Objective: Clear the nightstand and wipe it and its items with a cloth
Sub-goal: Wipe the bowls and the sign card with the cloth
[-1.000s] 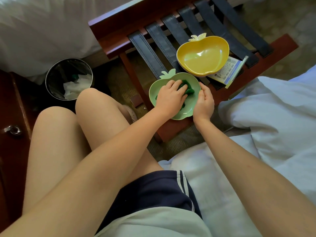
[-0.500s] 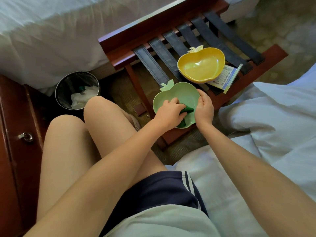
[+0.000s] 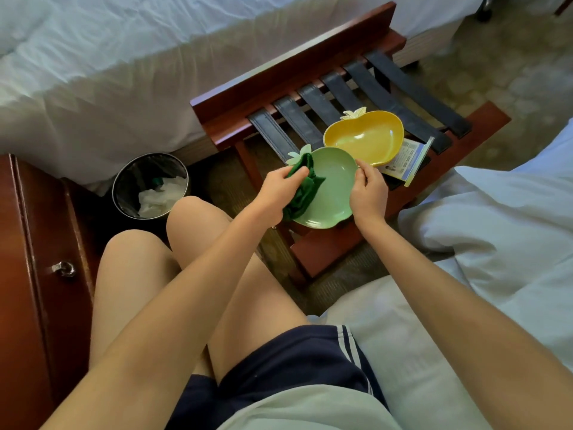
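A green apple-shaped dish (image 3: 333,184) rests on the front rail of a wooden luggage rack (image 3: 335,249). My left hand (image 3: 276,193) grips a dark green cloth (image 3: 305,187) against the dish's left rim, near its leaf. My right hand (image 3: 369,193) holds the dish by its right rim. Just behind it a yellow apple-shaped dish (image 3: 364,136) lies on the rack's black straps, with a blue and white packet (image 3: 406,158) to its right. The dark wooden nightstand (image 3: 34,259) stands at the left edge; its top is out of view.
A black waste bin (image 3: 150,184) with crumpled white paper stands between the nightstand and the rack. White bedding (image 3: 93,63) fills the back left, more white bedding (image 3: 496,228) the right. My bare knees (image 3: 186,231) are below the bin.
My left hand has dragged the cloth from the dish's middle to its left rim. The dish has tilted up off the rack a little. The camera has moved back.
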Demonstrator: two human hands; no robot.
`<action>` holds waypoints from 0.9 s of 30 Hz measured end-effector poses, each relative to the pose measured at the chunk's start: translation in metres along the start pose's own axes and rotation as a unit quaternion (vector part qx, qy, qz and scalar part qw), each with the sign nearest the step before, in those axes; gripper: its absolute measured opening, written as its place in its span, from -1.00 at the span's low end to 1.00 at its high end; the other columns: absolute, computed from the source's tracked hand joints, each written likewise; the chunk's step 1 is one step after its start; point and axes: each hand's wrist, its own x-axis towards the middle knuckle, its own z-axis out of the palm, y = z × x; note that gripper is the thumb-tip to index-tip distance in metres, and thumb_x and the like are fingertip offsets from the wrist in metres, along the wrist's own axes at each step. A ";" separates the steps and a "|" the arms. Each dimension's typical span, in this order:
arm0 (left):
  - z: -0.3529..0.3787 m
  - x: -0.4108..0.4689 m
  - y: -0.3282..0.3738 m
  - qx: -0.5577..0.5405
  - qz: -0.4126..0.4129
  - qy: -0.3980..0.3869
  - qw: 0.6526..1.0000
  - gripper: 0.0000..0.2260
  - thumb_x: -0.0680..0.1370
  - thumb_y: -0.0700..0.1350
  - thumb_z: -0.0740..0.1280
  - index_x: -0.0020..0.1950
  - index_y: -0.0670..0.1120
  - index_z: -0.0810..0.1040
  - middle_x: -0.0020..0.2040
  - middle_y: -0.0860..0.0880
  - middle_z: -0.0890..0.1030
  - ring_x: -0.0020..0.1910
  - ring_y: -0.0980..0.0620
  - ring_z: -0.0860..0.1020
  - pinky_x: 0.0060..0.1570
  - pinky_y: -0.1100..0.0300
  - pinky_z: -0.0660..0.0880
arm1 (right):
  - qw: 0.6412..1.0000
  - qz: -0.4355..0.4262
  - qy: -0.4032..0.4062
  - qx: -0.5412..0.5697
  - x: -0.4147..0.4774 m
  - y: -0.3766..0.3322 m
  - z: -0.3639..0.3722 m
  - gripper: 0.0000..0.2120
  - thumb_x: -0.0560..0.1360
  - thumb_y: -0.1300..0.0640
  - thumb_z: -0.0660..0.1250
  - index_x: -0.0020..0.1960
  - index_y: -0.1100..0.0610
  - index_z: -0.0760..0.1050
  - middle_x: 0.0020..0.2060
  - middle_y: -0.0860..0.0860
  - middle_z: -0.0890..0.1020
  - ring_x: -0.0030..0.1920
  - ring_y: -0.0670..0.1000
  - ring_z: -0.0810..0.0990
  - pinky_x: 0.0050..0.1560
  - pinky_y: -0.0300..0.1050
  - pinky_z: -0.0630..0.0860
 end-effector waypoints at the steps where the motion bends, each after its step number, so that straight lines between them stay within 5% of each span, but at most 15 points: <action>1: -0.002 0.003 0.005 -0.042 -0.010 0.012 0.999 -0.88 0.59 -0.10 0.28 0.03 -0.11 0.57 -0.12 -0.11 0.63 -0.16 -0.06 0.61 -0.08 0.06 0.57 | 1.000 -0.010 0.003 0.000 0.006 -0.006 0.002 -0.69 0.63 0.24 0.09 0.32 0.24 0.44 0.23 0.14 0.53 0.24 0.06 0.46 0.05 -0.40 0.26; 9: -0.018 0.028 0.037 -0.307 -0.071 -0.021 0.949 -0.73 0.65 -0.03 0.12 -0.05 -0.14 0.52 -0.33 -0.05 0.62 -0.43 0.05 0.60 -0.46 0.27 0.52 | 0.999 -0.028 0.012 -0.038 0.067 -0.030 0.028 -0.69 0.62 0.23 0.06 0.29 0.23 0.45 0.14 0.16 0.55 0.15 0.11 0.49 -0.03 -0.24 0.28; 23: -0.017 0.062 0.028 -0.311 -0.104 0.000 0.945 -0.75 0.64 0.00 0.15 0.00 -0.12 0.53 -0.19 -0.04 0.56 -0.30 0.06 0.55 -0.38 0.26 0.53 | 0.985 0.103 -0.078 -0.117 0.123 -0.036 0.042 -0.64 0.63 0.24 0.04 0.41 0.20 0.27 0.33 0.15 0.37 0.27 0.13 0.41 0.15 -0.11 0.32; 27: -0.006 0.061 0.029 -0.318 -0.115 -0.002 0.941 -0.77 0.63 -0.04 0.16 0.10 -0.14 0.52 -0.18 -0.04 0.55 -0.27 0.06 0.53 -0.33 0.27 0.54 | 0.993 0.052 -0.027 -0.100 0.117 -0.035 0.030 -0.66 0.60 0.25 0.07 0.36 0.18 0.34 0.29 0.12 0.41 0.19 0.07 0.45 -0.04 -0.27 0.28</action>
